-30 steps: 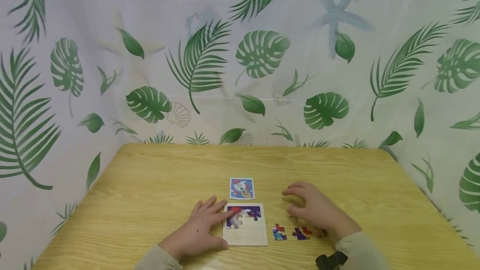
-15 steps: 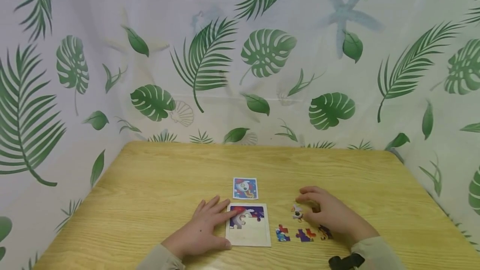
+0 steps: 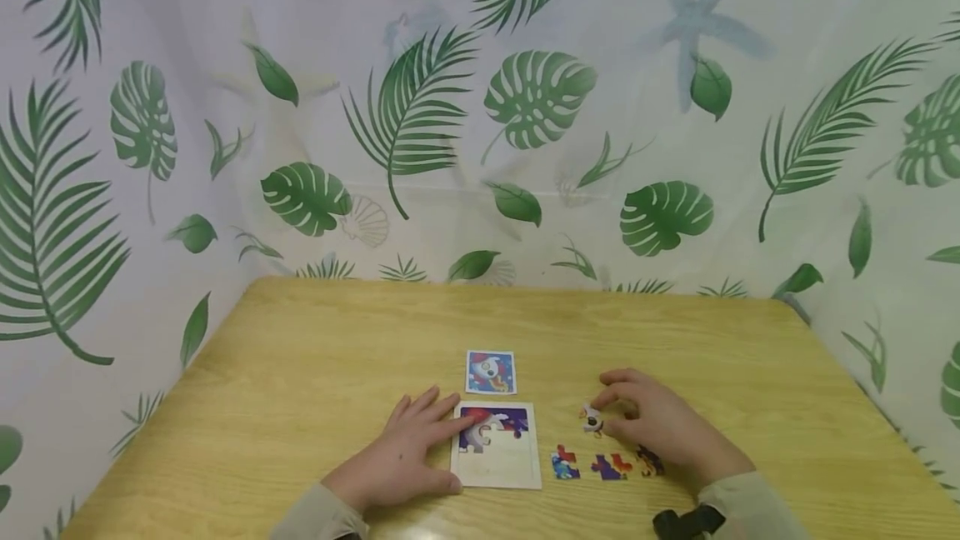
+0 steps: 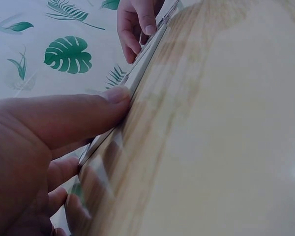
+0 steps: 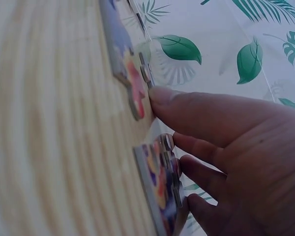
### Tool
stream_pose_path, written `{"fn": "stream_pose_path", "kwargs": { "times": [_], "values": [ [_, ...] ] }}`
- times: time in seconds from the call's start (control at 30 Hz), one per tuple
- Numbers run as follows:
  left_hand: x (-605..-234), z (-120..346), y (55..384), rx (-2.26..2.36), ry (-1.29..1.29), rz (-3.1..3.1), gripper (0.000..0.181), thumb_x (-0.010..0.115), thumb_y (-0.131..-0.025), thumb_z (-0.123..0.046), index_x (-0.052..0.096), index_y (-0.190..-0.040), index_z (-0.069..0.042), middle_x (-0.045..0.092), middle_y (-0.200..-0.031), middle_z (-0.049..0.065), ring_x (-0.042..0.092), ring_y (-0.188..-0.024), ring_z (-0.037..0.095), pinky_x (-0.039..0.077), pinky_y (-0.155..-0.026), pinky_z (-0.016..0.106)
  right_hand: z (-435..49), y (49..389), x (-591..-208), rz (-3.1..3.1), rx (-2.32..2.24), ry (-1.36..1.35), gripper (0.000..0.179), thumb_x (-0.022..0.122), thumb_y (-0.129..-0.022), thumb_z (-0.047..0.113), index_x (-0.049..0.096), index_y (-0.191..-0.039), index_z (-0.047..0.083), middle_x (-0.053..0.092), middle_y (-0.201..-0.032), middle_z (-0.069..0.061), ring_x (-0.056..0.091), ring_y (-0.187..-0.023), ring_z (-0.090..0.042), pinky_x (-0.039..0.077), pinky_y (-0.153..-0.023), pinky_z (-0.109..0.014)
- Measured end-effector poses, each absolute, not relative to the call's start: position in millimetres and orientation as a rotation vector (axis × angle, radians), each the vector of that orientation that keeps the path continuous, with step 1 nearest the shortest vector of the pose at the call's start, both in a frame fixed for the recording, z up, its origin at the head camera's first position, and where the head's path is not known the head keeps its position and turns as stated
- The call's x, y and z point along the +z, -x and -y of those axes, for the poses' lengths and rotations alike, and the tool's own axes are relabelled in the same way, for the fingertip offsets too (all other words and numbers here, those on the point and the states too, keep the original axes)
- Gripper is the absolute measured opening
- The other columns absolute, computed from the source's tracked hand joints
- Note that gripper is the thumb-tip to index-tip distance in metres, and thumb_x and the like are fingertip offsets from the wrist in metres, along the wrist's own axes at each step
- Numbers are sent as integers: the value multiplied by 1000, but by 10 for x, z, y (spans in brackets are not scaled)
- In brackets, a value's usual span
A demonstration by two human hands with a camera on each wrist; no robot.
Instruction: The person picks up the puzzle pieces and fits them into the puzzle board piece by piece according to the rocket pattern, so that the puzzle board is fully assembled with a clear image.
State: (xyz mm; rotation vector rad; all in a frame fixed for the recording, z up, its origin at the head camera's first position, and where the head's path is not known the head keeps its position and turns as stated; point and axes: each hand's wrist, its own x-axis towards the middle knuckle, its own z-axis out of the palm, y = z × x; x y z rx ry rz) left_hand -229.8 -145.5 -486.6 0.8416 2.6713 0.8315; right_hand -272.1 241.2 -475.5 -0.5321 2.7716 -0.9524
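My left hand [image 3: 401,457] lies with spread fingers along the left side of a square puzzle tray [image 3: 498,473]. One finger reaches onto the pieces fitted across its top and left part; in the left wrist view the thumb [image 4: 93,115] touches the tray's edge. To the right, my right hand [image 3: 663,423] pinches a white puzzle piece with a dark spot [image 3: 592,418] between thumb and fingertips, low over the table. In the right wrist view the thumb [image 5: 201,108] hides that piece's grip. Below lie a blue-and-red piece [image 3: 565,462], a purple-and-orange piece [image 3: 611,467] and a dark piece [image 3: 649,462].
A small picture card [image 3: 491,372] with a white rocket lies just behind the tray. The wooden table [image 3: 337,340] reaches back to a leaf-print cloth [image 3: 442,248]. A black band [image 3: 688,521] circles the right wrist.
My right hand has shifted right, uncovering the white puzzle piece and the dark one, and its thumb and fingers have closed in on the white piece. The left hand stays on the tray.
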Motion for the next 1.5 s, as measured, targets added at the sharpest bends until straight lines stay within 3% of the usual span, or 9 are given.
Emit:
{"fn": "stream_pose_path", "kwargs": {
  "times": [0.43,0.93,1.17,1.5],
  "values": [
    [-4879,1460,2306,856,-834,-2656,81,76,-83,-49,44,-155,-31,25,-166,5,7,-154,34,-3,-119,61,-2360,2739,-4769,-2863,-840,559,11,78,-89,26,74,-98,30,53,-144,-12,43,-135,-45,34,-109,-64],
    [-4902,1461,2322,891,-824,-2635,79,76,-83,-50,47,-154,-29,26,-166,5,8,-154,35,-3,-118,63,-2311,2741,-4723,-2914,-750,677,13,80,-86,26,72,-96,24,62,-122,1,59,-116,-29,47,-100,-54],
    [-4890,1455,2325,881,-835,-2646,80,76,-83,-50,47,-154,-27,26,-166,4,8,-154,35,-2,-119,63,-2264,2729,-4718,-2942,-776,679,15,80,-86,34,69,-94,28,62,-110,12,59,-109,-19,48,-100,-51],
    [-4880,1448,2321,859,-856,-2660,70,75,-84,-49,54,-148,-34,27,-165,7,8,-153,36,-3,-118,64,-1938,2630,-4654,-2905,-832,824,14,79,-88,32,68,-95,27,62,-112,11,58,-111,-19,48,-100,-50]
  ]
}}
